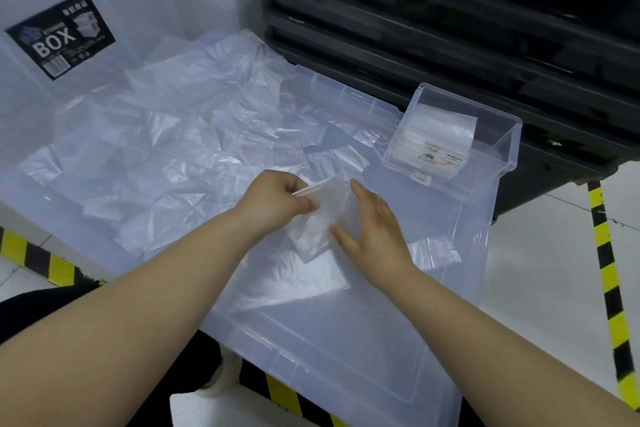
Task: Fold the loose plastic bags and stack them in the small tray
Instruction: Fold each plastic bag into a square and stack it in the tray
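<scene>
The left hand (277, 198) pinches the far edge of a bag (317, 224) between curled fingers and thumb. The right hand (374, 229), just beside it, lies flat on the bag's right side with its fingers straight and close together. Loose bags (166, 149) lie heaped beyond and left of the left hand; the tray (450, 188), beyond the right hand and apart from it, holds folded bags (446, 128).
</scene>
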Demonstrator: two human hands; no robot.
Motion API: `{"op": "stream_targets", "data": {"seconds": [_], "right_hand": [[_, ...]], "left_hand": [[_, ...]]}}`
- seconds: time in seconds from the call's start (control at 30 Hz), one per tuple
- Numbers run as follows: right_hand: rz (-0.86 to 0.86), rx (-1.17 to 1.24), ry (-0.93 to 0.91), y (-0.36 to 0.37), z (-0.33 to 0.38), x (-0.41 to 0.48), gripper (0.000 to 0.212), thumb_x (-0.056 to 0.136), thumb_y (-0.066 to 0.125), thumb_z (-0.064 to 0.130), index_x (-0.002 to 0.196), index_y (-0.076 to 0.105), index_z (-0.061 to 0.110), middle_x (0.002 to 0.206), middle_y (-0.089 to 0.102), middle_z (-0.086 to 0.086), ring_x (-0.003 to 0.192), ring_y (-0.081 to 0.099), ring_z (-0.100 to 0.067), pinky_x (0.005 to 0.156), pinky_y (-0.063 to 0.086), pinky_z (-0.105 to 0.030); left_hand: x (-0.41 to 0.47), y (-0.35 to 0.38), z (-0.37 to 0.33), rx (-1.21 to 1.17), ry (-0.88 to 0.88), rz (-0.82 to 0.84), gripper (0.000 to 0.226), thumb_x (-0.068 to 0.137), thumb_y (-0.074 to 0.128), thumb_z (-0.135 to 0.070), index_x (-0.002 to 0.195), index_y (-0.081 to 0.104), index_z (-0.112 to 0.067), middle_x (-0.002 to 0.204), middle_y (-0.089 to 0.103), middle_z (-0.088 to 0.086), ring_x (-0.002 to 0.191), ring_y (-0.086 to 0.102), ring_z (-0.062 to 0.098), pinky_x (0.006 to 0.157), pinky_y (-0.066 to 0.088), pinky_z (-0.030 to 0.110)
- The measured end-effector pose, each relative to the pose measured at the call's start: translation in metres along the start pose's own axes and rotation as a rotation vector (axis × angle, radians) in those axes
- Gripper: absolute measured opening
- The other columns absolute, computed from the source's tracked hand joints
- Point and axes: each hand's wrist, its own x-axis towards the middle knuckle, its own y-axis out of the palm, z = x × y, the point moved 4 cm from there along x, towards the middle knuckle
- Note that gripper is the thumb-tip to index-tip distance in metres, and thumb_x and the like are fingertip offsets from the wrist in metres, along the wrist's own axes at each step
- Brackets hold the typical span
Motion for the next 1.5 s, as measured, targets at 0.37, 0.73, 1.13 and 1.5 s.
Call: {"op": "stream_targets", "data": {"seconds": [0.37,0.73,1.13,1.5], "right_hand": [[0.100,1.052,0.395,-0.037,0.012,0.004,0.016,0.090,0.050,-0.001,0.086,0.058,0.013,0.076,0.063,-0.004,0.054,0.063,-0.008,0.052,0.054,-0.020],[-0.092,0.783,0.438,-0.095,-0.018,0.011,0.029,0.090,0.053,0.001,0.062,0.047,0.008,0.062,0.048,-0.011,0.044,0.048,-0.012,0.042,0.049,-0.019],[-0.369,0.587,0.556,-0.187,-0.067,0.053,0.018,0.092,0.053,0.007,0.074,0.053,0.011,0.068,0.054,-0.006,0.048,0.055,-0.011,0.039,0.049,-0.015],[-0.068,0.357,0.638,-0.172,-0.064,0.076,0.030,0.088,0.059,0.003,0.117,0.052,0.000,0.072,0.057,-0.011,0.055,0.056,-0.016,0.039,0.049,-0.019]], "left_hand": [[-0.012,-0.003,-0.020,-0.587,0.004,-0.027,0.026,0.082,0.061,0.001,0.102,0.056,-0.016,0.083,0.064,-0.001,0.068,0.063,0.009,0.063,0.051,0.018],[-0.002,0.008,-0.038,-0.327,0.153,-0.196,0.018,0.092,0.050,-0.004,0.107,0.055,-0.012,0.077,0.059,-0.005,0.069,0.056,0.003,0.056,0.038,-0.002],[0.047,0.078,-0.089,0.478,0.355,0.134,0.056,0.099,0.037,-0.026,0.148,0.010,-0.020,0.156,0.003,-0.006,0.140,0.021,0.020,0.111,0.017,0.029],[0.052,0.081,-0.081,0.513,0.365,0.151,0.060,0.098,0.039,-0.027,0.148,0.006,-0.024,0.156,0.002,-0.009,0.138,0.025,0.026,0.114,0.019,0.034]]}}
